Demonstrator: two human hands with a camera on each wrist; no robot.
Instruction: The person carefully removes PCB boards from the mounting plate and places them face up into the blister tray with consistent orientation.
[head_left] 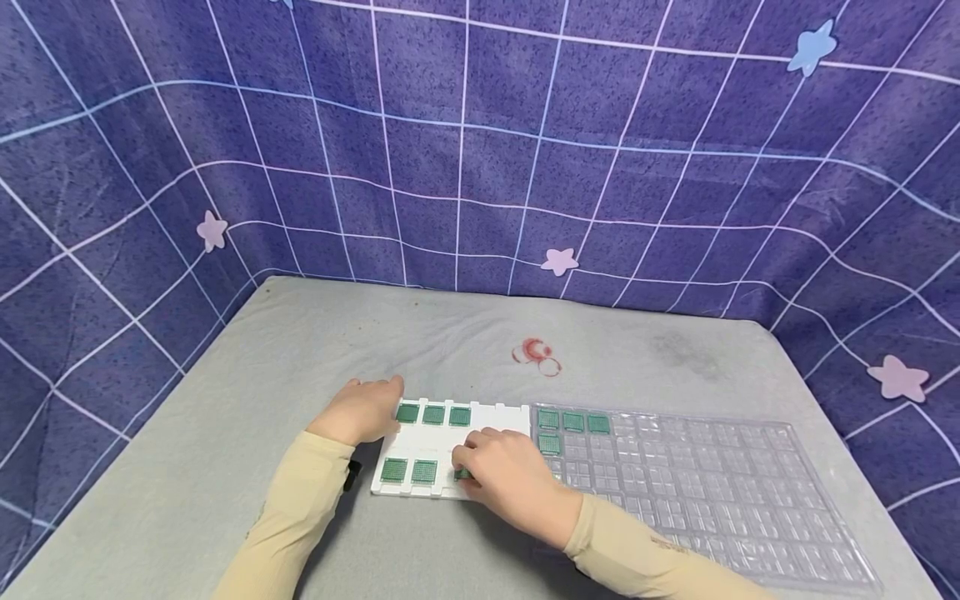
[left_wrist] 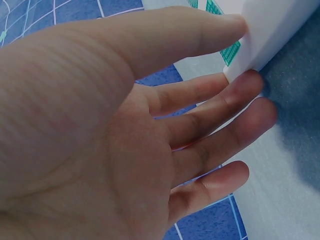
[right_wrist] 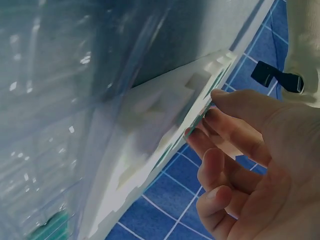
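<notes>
Left hand (head_left: pixel 362 412) at white tray (head_left: pixel 429 440) edge

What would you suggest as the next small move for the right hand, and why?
I would probably lift the pinched green circuit board straight up: the right hand grips it at the white tray, the left hand holds that tray's end, and the clear plastic tray alongside has empty cells.

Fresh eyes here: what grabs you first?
Probably the purple gridded backdrop filling the upper head view. Below centre, the right hand pinches a green board at the near side of the white tray, and the left hand touches its far left corner. Beyond, red marks stand out on the grey tabletop.
</notes>
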